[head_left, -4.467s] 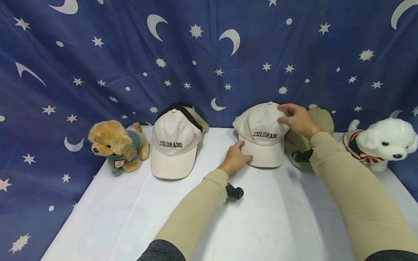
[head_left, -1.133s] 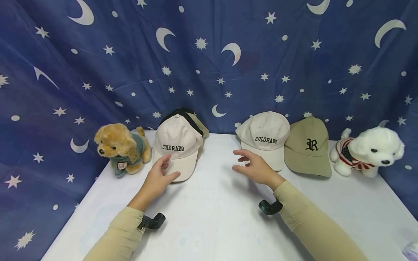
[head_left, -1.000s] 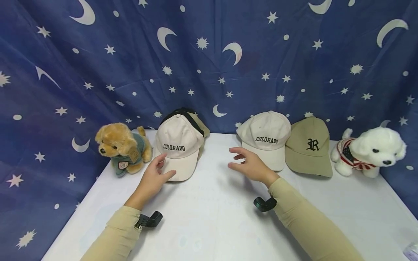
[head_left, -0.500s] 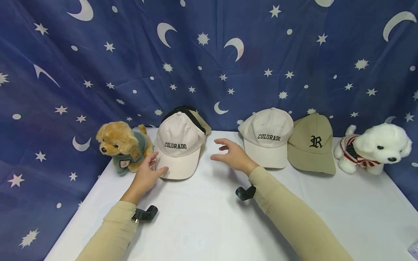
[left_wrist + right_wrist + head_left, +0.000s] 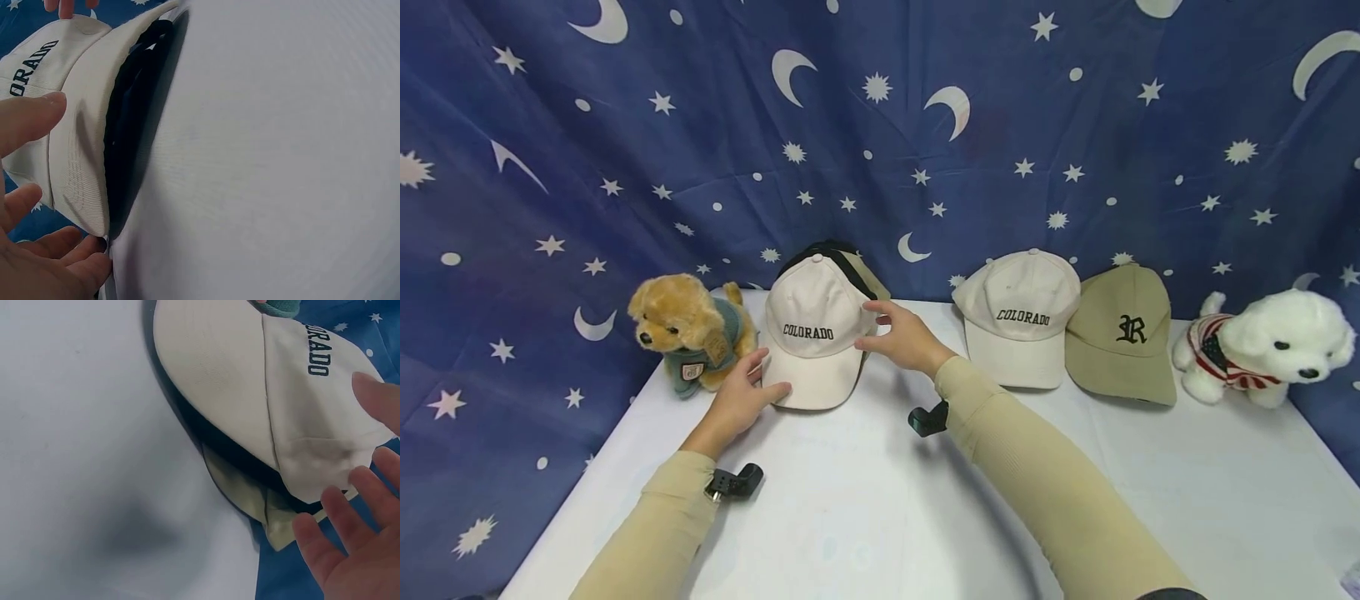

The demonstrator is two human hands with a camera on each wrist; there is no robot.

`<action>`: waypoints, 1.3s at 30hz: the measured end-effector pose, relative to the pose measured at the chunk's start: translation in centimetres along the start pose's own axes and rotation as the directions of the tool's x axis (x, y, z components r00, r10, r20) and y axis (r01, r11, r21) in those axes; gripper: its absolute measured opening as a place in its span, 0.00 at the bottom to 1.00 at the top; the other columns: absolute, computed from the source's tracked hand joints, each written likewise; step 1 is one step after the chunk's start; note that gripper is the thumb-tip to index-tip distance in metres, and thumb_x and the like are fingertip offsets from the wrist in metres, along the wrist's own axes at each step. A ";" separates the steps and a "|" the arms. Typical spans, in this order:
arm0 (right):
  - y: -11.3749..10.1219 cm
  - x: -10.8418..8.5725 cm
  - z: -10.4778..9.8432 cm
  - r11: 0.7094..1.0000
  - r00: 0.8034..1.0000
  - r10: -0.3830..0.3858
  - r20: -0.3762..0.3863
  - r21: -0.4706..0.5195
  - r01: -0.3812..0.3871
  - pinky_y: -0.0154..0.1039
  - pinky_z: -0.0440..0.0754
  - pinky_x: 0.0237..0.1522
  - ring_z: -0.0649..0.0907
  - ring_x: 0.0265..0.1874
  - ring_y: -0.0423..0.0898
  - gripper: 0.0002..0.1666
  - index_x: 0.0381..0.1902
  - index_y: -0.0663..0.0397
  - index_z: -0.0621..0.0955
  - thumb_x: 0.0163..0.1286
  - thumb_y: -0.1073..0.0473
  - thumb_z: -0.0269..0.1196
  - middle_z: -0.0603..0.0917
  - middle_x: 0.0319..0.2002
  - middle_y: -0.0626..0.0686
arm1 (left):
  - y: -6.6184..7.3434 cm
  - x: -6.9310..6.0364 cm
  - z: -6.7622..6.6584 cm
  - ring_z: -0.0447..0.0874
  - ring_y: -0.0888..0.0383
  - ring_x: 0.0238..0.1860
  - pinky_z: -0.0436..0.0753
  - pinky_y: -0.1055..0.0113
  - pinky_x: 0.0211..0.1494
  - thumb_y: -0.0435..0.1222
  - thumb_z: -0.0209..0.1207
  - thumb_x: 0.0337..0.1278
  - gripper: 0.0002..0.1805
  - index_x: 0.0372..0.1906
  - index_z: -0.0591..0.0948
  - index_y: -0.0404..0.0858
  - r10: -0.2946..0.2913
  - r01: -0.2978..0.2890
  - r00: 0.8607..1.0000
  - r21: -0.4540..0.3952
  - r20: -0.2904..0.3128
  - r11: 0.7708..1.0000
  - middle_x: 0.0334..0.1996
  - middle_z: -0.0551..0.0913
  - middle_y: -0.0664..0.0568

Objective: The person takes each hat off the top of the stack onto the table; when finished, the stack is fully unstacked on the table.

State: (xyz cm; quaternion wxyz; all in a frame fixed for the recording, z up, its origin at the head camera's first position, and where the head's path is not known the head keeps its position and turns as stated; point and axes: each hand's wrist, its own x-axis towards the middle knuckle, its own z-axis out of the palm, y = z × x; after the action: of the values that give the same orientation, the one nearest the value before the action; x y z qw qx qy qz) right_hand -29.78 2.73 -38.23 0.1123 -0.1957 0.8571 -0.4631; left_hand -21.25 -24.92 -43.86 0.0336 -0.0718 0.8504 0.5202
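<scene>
A cream baseball cap [image 5: 811, 312] lettered COLORADO stands at the front of a stack on the left of the table, with a black cap [image 5: 842, 260] and a khaki cap [image 5: 875, 283] partly hidden behind it. My left hand [image 5: 737, 400] is at the left of its brim, thumb in front and fingers spread beside the brim [image 5: 81, 144]. At the right side of the crown, my right hand [image 5: 906, 337] has its fingers apart, close to the fabric. Whether the fingertips touch is hard to tell; neither hand grips the cap.
A brown plush dog [image 5: 681, 321] in a green top sits just left of the stack. To the right stand another cream COLORADO cap [image 5: 1018, 312], a khaki cap with an R [image 5: 1120, 333] and a white plush dog [image 5: 1262, 342]. A starry blue curtain [image 5: 880, 167] hangs behind the white table [image 5: 850, 500].
Both hands have left the right-hand cream cap, which stands beside the khaki R cap. My right hand has moved left to the stack; my left hand has shifted to the front cap's left side.
</scene>
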 end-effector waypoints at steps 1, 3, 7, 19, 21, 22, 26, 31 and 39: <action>-0.1 0.1 0.0 1.000 1.000 0.001 -0.006 0.000 -0.001 0.50 0.73 0.63 0.70 0.68 0.54 0.41 0.73 0.50 0.69 0.64 0.52 0.71 0.70 0.70 0.53 | 0.0 0.1 0.0 0.51 0.38 0.76 0.63 0.50 0.72 0.38 0.66 0.62 0.48 0.79 0.52 0.33 0.002 -0.002 1.000 -0.010 0.004 1.000 0.78 0.50 0.35; -0.2 0.4 0.0 1.000 1.000 -0.007 -0.019 -0.009 0.006 0.51 0.71 0.64 0.69 0.69 0.54 0.41 0.73 0.51 0.69 0.64 0.53 0.71 0.70 0.71 0.54 | 0.0 0.3 0.0 0.51 0.38 0.76 0.63 0.51 0.72 0.37 0.67 0.61 0.48 0.79 0.52 0.32 0.006 -0.006 1.000 -0.017 0.009 1.000 0.77 0.50 0.34; -0.4 0.8 0.1 0.999 0.999 -0.025 -0.033 -0.022 0.024 0.50 0.66 0.68 0.67 0.70 0.54 0.42 0.73 0.52 0.69 0.64 0.54 0.71 0.69 0.71 0.55 | -0.1 0.5 0.0 0.50 0.37 0.76 0.62 0.50 0.72 0.36 0.67 0.62 0.48 0.78 0.52 0.32 0.006 -0.005 1.000 -0.019 0.025 1.000 0.77 0.48 0.32; -1.0 1.4 0.4 0.996 0.997 -0.078 -0.004 0.031 0.078 0.47 0.66 0.69 0.70 0.68 0.51 0.42 0.73 0.53 0.67 0.64 0.59 0.71 0.75 0.67 0.56 | 0.1 0.5 -0.1 0.51 0.36 0.75 0.62 0.48 0.72 0.36 0.68 0.59 0.49 0.79 0.52 0.33 -0.011 0.011 0.999 -0.002 0.031 1.000 0.76 0.50 0.31; -1.1 1.4 0.5 0.995 0.996 -0.087 -0.007 0.049 0.087 0.48 0.65 0.69 0.70 0.68 0.51 0.45 0.75 0.50 0.64 0.63 0.60 0.71 0.75 0.66 0.56 | 0.1 0.5 0.0 0.52 0.37 0.75 0.62 0.48 0.72 0.36 0.69 0.59 0.49 0.79 0.52 0.34 -0.017 0.017 0.999 -0.001 0.032 1.000 0.76 0.51 0.31; -1.2 1.4 0.5 0.994 0.996 -0.094 -0.010 0.057 0.095 0.49 0.64 0.69 0.70 0.68 0.51 0.47 0.76 0.48 0.63 0.63 0.60 0.71 0.75 0.66 0.56 | 0.1 0.5 0.0 0.52 0.37 0.75 0.62 0.47 0.72 0.36 0.69 0.58 0.50 0.79 0.52 0.34 -0.019 0.019 0.999 0.001 0.032 1.000 0.76 0.52 0.31; -1.5 1.2 0.7 0.989 0.991 -0.135 -0.008 0.055 0.135 0.53 0.65 0.68 0.71 0.66 0.53 0.49 0.77 0.44 0.61 0.63 0.61 0.71 0.75 0.64 0.57 | 0.0 0.4 0.1 0.53 0.36 0.75 0.61 0.46 0.72 0.36 0.69 0.58 0.50 0.79 0.53 0.35 -0.015 0.015 0.999 0.013 0.033 1.000 0.75 0.53 0.31; -2.1 1.0 1.1 0.986 0.986 -0.164 0.020 0.042 0.163 0.54 0.66 0.67 0.71 0.64 0.55 0.50 0.78 0.44 0.59 0.63 0.62 0.70 0.74 0.61 0.59 | -0.1 0.3 0.3 0.55 0.35 0.74 0.62 0.45 0.72 0.36 0.69 0.57 0.50 0.79 0.53 0.36 0.004 -0.005 1.000 0.035 0.022 0.999 0.75 0.54 0.30; -2.2 1.0 1.5 0.989 0.988 -0.150 0.016 -0.005 0.151 0.50 0.71 0.64 0.75 0.60 0.53 0.55 0.80 0.42 0.52 0.63 0.64 0.69 0.76 0.57 0.58 | -0.3 0.3 0.5 0.57 0.35 0.73 0.62 0.44 0.71 0.36 0.69 0.56 0.50 0.79 0.52 0.37 0.016 -0.017 1.000 0.059 0.015 0.998 0.75 0.54 0.30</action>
State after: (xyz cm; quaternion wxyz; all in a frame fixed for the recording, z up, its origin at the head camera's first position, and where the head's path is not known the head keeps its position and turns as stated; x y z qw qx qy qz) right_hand -29.57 0.08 -37.20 0.0832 -0.2637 0.8404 -0.4661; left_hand -21.55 -24.65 -44.35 0.0377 -0.0599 0.8658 0.4954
